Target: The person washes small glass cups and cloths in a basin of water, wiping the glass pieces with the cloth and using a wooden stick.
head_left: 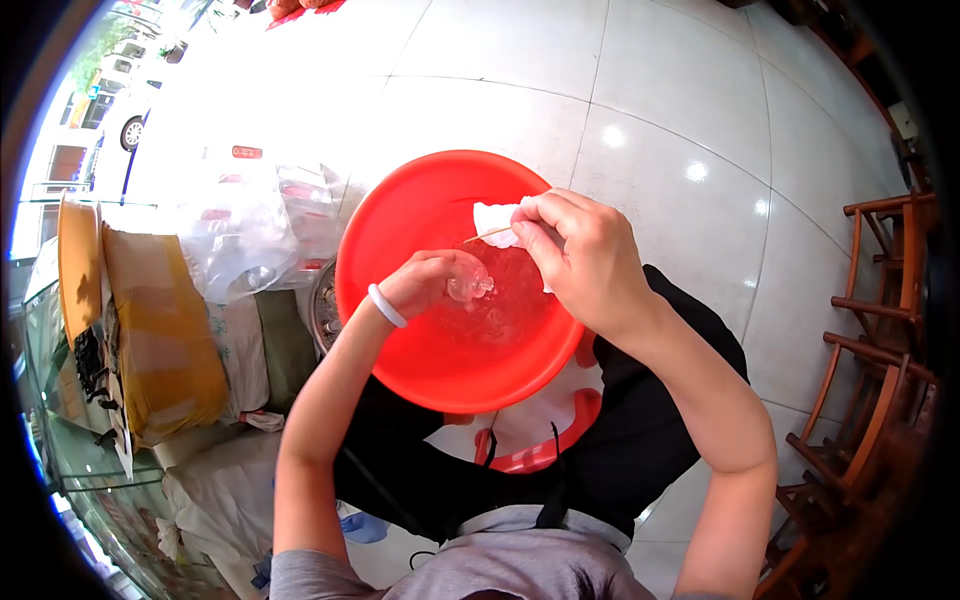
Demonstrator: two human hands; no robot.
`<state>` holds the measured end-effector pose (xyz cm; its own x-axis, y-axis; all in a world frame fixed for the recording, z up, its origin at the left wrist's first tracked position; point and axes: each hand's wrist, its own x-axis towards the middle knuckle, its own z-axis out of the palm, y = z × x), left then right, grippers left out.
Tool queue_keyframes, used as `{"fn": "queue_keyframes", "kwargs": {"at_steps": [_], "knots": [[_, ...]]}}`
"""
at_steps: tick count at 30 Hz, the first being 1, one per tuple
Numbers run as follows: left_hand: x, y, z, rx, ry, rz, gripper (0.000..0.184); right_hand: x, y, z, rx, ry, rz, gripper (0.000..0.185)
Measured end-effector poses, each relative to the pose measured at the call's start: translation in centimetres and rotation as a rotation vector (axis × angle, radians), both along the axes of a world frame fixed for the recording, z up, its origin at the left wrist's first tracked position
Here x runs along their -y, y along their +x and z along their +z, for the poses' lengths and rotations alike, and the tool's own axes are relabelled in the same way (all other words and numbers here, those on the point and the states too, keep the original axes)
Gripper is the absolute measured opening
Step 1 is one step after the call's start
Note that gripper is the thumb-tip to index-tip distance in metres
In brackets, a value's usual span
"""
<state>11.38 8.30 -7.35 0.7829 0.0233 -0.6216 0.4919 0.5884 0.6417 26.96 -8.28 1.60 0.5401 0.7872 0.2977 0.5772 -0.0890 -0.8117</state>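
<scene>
My left hand (432, 280), with a white band at the wrist, reaches over a large red basin (385, 215). Its fingers are closed round a small clear, glass-like piece (470, 284) whose exact kind I cannot make out. Facing it from the right, my right hand (575, 245) pinches a thin wooden stick (487, 236), its tip pointing left toward the clear piece. A crumpled white tissue (494, 217) is in the same hand. Reflections low in the basin look like water with clear things in it, too blurred to tell apart.
Clear plastic bags (240, 230) lie left of the basin, beside a metal bowl (325, 305) partly hidden by it. A taped yellow-brown box (165, 330) and a glass case (110, 510) stand farther left. Wooden chairs (870, 310) line the right side of the tiled floor (690, 200).
</scene>
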Motion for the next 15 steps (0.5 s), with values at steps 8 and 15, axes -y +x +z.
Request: {"fn": "queue_keyframes", "kwargs": {"at_steps": [8,15], "knots": [[1.8,-4.5,-8.6,-0.044,1.277,-0.390,0.022,-0.5,-0.5,-0.3,0.116,0.003,-0.027,0.007],[0.6,-7.1,-11.6,-0.180,1.527,-0.552,0.018,-1.2,-1.1,-1.1,0.046,0.014,0.035,0.008]]}}
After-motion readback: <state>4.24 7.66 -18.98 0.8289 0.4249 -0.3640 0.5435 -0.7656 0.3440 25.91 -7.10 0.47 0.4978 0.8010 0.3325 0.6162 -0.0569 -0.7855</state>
